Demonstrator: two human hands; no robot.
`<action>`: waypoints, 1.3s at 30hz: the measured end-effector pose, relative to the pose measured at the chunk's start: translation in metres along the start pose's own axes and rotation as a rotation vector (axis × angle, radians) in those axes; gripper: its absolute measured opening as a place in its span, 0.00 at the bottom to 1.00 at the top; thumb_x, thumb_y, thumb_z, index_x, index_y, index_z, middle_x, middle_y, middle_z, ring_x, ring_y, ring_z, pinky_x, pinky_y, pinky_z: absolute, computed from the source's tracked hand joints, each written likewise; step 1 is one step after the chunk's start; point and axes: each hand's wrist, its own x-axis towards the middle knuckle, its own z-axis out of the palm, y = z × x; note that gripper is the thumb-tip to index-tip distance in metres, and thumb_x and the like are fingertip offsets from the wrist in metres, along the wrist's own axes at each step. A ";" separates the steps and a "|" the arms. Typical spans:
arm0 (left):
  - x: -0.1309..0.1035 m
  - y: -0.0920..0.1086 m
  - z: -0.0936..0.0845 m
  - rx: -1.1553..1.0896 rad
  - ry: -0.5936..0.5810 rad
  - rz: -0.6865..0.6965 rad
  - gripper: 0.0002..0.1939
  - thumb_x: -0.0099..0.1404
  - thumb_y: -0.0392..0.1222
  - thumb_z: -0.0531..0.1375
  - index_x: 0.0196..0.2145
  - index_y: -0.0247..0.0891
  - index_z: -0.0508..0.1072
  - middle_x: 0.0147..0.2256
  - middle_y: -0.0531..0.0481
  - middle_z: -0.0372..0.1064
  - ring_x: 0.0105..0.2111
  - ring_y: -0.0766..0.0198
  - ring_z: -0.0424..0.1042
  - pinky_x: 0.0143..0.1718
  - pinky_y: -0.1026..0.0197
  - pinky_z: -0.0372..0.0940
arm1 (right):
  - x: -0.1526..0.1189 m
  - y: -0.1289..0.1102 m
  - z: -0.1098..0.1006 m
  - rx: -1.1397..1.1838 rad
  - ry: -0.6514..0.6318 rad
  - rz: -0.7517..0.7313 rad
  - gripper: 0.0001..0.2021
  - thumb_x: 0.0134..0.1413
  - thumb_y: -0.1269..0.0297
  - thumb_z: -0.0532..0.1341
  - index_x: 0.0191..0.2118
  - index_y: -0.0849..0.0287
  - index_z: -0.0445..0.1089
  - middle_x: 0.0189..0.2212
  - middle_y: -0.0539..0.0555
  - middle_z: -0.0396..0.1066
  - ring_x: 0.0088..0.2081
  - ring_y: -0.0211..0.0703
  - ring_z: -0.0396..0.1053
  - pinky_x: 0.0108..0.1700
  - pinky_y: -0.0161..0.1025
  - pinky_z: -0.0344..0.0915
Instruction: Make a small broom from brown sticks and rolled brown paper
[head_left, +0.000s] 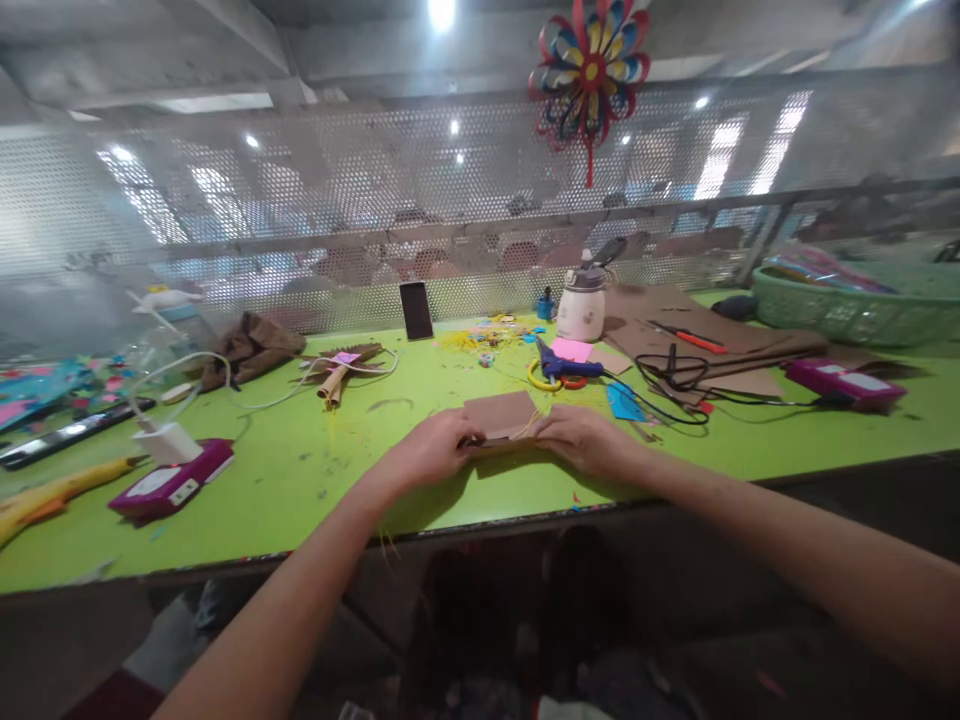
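A folded piece of brown cardboard lies at the front of the green table, between my two hands. My left hand grips its left end, fingers curled over the near fold. At the right end, my right hand pinches the same piece. Thin yellow strands show beside the right fingertips. Just beyond lie a blue glue gun and yellow-handled scissors. A blue paper piece rests right of my right hand.
Purple power strips sit left and right, with cables across the table. A phone, a white bottle and brown sheets stand or lie farther back. At right is a green basket; a brown paper figure lies left.
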 end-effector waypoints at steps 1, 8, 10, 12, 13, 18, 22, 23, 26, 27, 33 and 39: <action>-0.001 0.000 0.001 0.031 0.021 0.000 0.12 0.62 0.39 0.53 0.37 0.37 0.76 0.34 0.44 0.69 0.34 0.59 0.65 0.36 0.60 0.58 | 0.002 0.002 -0.001 0.022 0.006 0.042 0.11 0.58 0.68 0.55 0.36 0.60 0.76 0.36 0.58 0.76 0.38 0.44 0.70 0.42 0.40 0.64; 0.001 -0.008 0.002 -0.089 0.047 -0.043 0.10 0.58 0.35 0.56 0.35 0.37 0.75 0.36 0.47 0.70 0.36 0.60 0.67 0.39 0.61 0.62 | 0.018 0.022 -0.012 0.332 -0.128 0.296 0.10 0.49 0.60 0.61 0.28 0.61 0.77 0.25 0.51 0.73 0.27 0.39 0.67 0.30 0.32 0.60; 0.002 -0.010 0.001 -0.120 0.037 -0.030 0.09 0.57 0.35 0.56 0.34 0.37 0.76 0.37 0.48 0.70 0.36 0.60 0.68 0.40 0.61 0.62 | 0.022 0.025 -0.016 0.412 -0.201 0.340 0.14 0.49 0.56 0.60 0.25 0.62 0.75 0.21 0.49 0.71 0.24 0.37 0.65 0.28 0.31 0.59; 0.003 -0.011 0.001 -0.123 0.040 -0.024 0.10 0.57 0.35 0.56 0.35 0.38 0.76 0.37 0.47 0.70 0.37 0.59 0.68 0.41 0.61 0.62 | 0.027 0.028 -0.020 0.482 -0.253 0.359 0.19 0.52 0.52 0.57 0.23 0.62 0.73 0.19 0.49 0.68 0.23 0.36 0.63 0.27 0.31 0.58; 0.003 -0.010 0.001 -0.120 0.044 -0.027 0.10 0.57 0.35 0.56 0.36 0.38 0.76 0.37 0.47 0.70 0.38 0.59 0.68 0.41 0.61 0.62 | 0.029 0.028 -0.022 0.510 -0.270 0.354 0.20 0.53 0.51 0.56 0.22 0.62 0.72 0.18 0.49 0.68 0.22 0.35 0.63 0.27 0.31 0.57; 0.002 -0.006 -0.001 -0.077 0.033 -0.047 0.12 0.59 0.35 0.55 0.37 0.39 0.77 0.34 0.48 0.68 0.36 0.60 0.67 0.40 0.62 0.61 | 0.033 0.034 -0.023 0.540 -0.289 0.319 0.23 0.55 0.51 0.54 0.17 0.62 0.67 0.16 0.50 0.66 0.21 0.34 0.61 0.27 0.31 0.56; 0.004 -0.007 -0.002 -0.025 0.015 -0.038 0.13 0.58 0.34 0.55 0.37 0.38 0.77 0.32 0.48 0.66 0.35 0.60 0.67 0.39 0.61 0.60 | 0.031 0.037 -0.020 0.590 -0.262 0.328 0.20 0.54 0.54 0.56 0.18 0.61 0.66 0.15 0.49 0.63 0.19 0.32 0.57 0.25 0.32 0.54; 0.004 -0.008 -0.002 -0.015 0.014 -0.032 0.12 0.58 0.34 0.55 0.37 0.38 0.77 0.32 0.48 0.66 0.35 0.60 0.66 0.39 0.61 0.60 | 0.031 0.037 -0.020 0.601 -0.253 0.334 0.20 0.55 0.55 0.56 0.18 0.61 0.65 0.15 0.49 0.63 0.18 0.32 0.57 0.25 0.32 0.54; 0.003 -0.008 -0.001 0.006 0.031 -0.018 0.11 0.60 0.35 0.54 0.35 0.37 0.76 0.33 0.47 0.65 0.35 0.60 0.66 0.39 0.60 0.60 | 0.029 0.035 -0.021 0.622 -0.247 0.350 0.20 0.55 0.55 0.55 0.18 0.61 0.65 0.15 0.48 0.62 0.19 0.33 0.58 0.25 0.32 0.54; 0.002 -0.008 -0.001 0.008 0.040 -0.016 0.11 0.60 0.35 0.54 0.36 0.37 0.76 0.33 0.47 0.65 0.36 0.60 0.66 0.39 0.60 0.61 | 0.028 0.034 -0.022 0.620 -0.256 0.345 0.19 0.55 0.55 0.55 0.19 0.61 0.66 0.15 0.49 0.63 0.19 0.33 0.59 0.25 0.32 0.55; -0.010 0.002 0.004 0.003 0.069 0.016 0.13 0.64 0.39 0.53 0.43 0.41 0.75 0.36 0.46 0.66 0.40 0.59 0.65 0.40 0.59 0.61 | 0.017 0.012 -0.033 0.381 -0.182 0.081 0.10 0.54 0.63 0.59 0.25 0.59 0.73 0.42 0.57 0.72 0.45 0.45 0.68 0.48 0.42 0.62; -0.015 0.015 0.004 0.020 0.065 0.032 0.14 0.66 0.40 0.52 0.45 0.42 0.74 0.35 0.46 0.66 0.37 0.61 0.65 0.38 0.61 0.60 | 0.012 -0.002 -0.030 0.239 -0.197 -0.071 0.08 0.56 0.70 0.56 0.28 0.59 0.71 0.50 0.59 0.67 0.55 0.48 0.60 0.56 0.47 0.57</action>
